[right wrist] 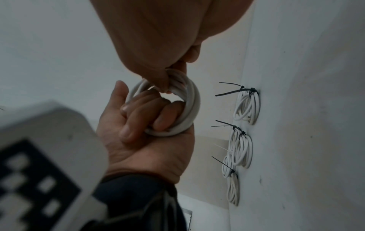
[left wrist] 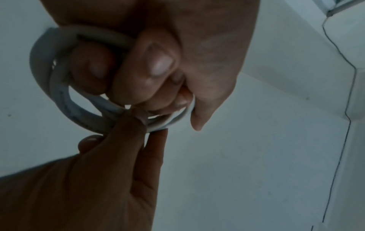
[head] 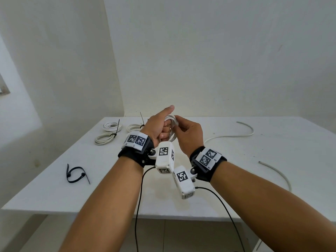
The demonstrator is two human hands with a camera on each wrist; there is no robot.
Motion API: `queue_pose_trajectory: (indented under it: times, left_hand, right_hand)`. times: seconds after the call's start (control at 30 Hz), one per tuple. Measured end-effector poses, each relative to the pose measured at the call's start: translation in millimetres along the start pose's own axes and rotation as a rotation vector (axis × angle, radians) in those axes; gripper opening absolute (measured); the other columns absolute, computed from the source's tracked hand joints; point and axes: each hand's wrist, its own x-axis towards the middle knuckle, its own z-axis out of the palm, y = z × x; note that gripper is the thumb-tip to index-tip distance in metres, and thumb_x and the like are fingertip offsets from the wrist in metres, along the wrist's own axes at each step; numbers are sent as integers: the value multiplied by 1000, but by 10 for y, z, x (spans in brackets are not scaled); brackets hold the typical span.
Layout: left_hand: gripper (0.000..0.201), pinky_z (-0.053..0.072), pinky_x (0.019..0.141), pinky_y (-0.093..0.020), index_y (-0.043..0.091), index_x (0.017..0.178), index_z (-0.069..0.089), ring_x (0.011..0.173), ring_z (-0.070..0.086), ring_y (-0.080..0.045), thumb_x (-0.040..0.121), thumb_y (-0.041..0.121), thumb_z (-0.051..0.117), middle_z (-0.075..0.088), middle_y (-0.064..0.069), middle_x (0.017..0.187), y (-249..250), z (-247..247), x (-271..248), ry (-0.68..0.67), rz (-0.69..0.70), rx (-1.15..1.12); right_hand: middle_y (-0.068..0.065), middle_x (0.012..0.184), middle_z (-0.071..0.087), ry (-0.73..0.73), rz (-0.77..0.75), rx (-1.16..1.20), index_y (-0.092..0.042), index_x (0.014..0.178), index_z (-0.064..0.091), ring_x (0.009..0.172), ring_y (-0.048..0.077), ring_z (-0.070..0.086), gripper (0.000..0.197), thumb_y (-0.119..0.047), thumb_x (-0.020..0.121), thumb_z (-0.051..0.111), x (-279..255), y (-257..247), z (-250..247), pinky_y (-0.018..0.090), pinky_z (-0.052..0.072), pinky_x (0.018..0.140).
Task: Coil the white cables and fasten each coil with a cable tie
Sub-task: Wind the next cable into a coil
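I hold a small coil of white cable (head: 172, 119) up above the white table (head: 236, 179). My left hand (head: 164, 130) grips it with the fingers curled through the loops, thumb pointing up. In the left wrist view the coil (left wrist: 59, 93) wraps round those fingers (left wrist: 150, 68). My right hand (head: 177, 122) pinches the coil's top edge; in the right wrist view the right hand (right wrist: 168, 84) pinches the strands of the coil (right wrist: 191, 103) above the left hand (right wrist: 154, 115). Several tied coils (head: 109, 132) lie at the back left.
Tied coils with black ties (right wrist: 247, 106) lie in a row in the right wrist view. Loose black cable ties (head: 76, 174) lie at the front left. A loose white cable (head: 236, 135) curves on the right, its near end hidden behind my right hand; another cable (head: 276, 172) lies nearer the right edge.
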Motion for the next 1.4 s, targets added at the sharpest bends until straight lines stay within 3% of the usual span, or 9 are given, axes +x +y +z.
queue_pose_trajectory:
  times: [0.17, 0.3, 0.5, 0.67, 0.83, 0.9, 1.1, 1.3, 1.4]
  left_hand:
    - [57, 17, 47, -25, 19, 53, 34, 33, 22, -12, 83, 58, 63, 26, 3, 42, -43, -80, 48, 77, -71, -120]
    - [49, 28, 47, -24, 12, 62, 43, 35, 30, -14, 91, 49, 59, 33, 2, 42, -119, -63, 81, 197, 25, -59]
    - [56, 24, 46, -25, 15, 54, 48, 38, 24, -12, 89, 58, 55, 24, 3, 43, -40, -170, 2, -48, -63, -146]
    - [31, 24, 45, -23, 14, 75, 58, 37, 27, -13, 89, 40, 66, 29, 5, 45, -51, -201, -75, 334, 178, -9]
    - [26, 24, 42, -21, 12, 76, 57, 39, 28, -16, 83, 32, 72, 33, 0, 49, -122, -603, -184, 493, 248, -38]
    - [22, 23, 43, -22, 13, 72, 54, 39, 27, -16, 83, 24, 69, 33, 2, 46, -161, -838, -251, 530, 230, -66]
    - [31, 14, 44, -21, 20, 59, 37, 38, 18, -13, 78, 13, 59, 22, 2, 48, -261, -1779, -566, 748, 152, -233]
    - [27, 15, 43, -23, 19, 62, 36, 42, 15, -14, 77, 15, 59, 20, 3, 52, -388, -2536, -1021, 946, 107, -318]
    - [27, 15, 43, -23, 19, 62, 36, 42, 14, -14, 77, 14, 58, 18, 2, 54, -470, -2742, -1150, 990, 120, -329]
  right_hand:
    - [-5, 91, 76, -11, -82, -92, -19, 118, 73, 77, 9, 69, 27, -17, 91, 67, -39, -28, -41, 29, 57, 79]
    - [-8, 79, 70, -24, -163, -236, -17, 117, 73, 62, -7, 57, 27, -14, 91, 66, -40, -36, -92, 5, 40, 65]
    - [-1, 90, 75, -86, -239, -335, -17, 120, 71, 69, 0, 59, 28, -13, 93, 64, -29, -132, -147, 2, 40, 70]
    - [3, 94, 76, -125, -209, -286, -18, 123, 69, 78, 14, 67, 30, -13, 94, 63, -80, -303, 85, 19, 53, 75]
    - [2, 75, 69, -285, -156, -344, -15, 102, 74, 62, 10, 54, 18, -14, 94, 57, -125, -411, 512, 22, 40, 61]
    - [3, 77, 70, -388, -164, -385, -17, 101, 73, 66, 16, 59, 20, -16, 95, 55, -147, -458, 706, 26, 45, 59]
    - [4, 96, 76, -658, -66, -421, -14, 110, 74, 91, 17, 70, 25, -24, 93, 59, -253, -399, 1284, 33, 54, 88]
    - [5, 73, 75, -910, -45, -629, -7, 83, 77, 72, 15, 72, 22, -23, 89, 62, -334, -378, 1979, 20, 51, 58]
    - [6, 74, 75, -938, -40, -700, -4, 81, 75, 57, 14, 64, 27, -29, 88, 68, -307, -395, 2358, 25, 55, 59]
